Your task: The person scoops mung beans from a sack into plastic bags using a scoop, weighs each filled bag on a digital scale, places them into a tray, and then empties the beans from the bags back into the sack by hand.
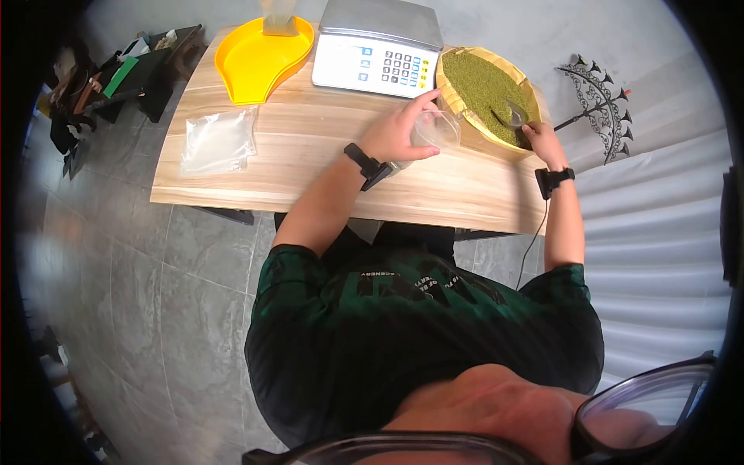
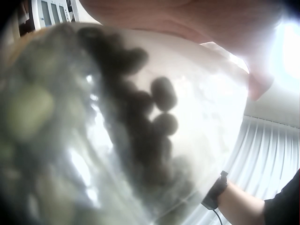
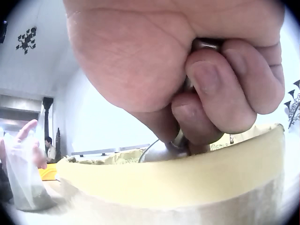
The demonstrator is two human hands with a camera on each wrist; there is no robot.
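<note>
1. Right hand [image 1: 542, 141]: grasping the handle of a metal spoon [image 1: 511, 115], fingers curled tight round it in the right wrist view. Spoon bowl down among the green beans [image 1: 480, 77]; low grip near the rim, probably for control at that angle.
2. Left hand [image 1: 399, 138]: grasping the clear bag [image 1: 440, 130], thumb and fingers curved about its mouth. Probably so the soft film stays upright and spread; exact finger contact can't tell.
3. Clear bag: on the table [image 1: 310, 143] left of the tub, beans in its lower part. Base seems to rest on the wood, likely so the table takes the weight.
4. Tub [image 1: 497, 146]: right side of table, yellowish lining folded up at the rim, presumably to keep beans off the wall. Sits within easy reach of the right hand.
5. Flat plastic bags [image 1: 217, 143]: laid at the left, near the table edge, likely kept out of the working area.
6. Scale [image 1: 337, 66]: beyond the left hand, beside the tub; keypad faces the person, likely for reading.
7. Yellow tray [image 1: 260, 58]: far left, narrow end toward the person; another bag [image 1: 279, 17] at its far rim, contents unclear.
</note>
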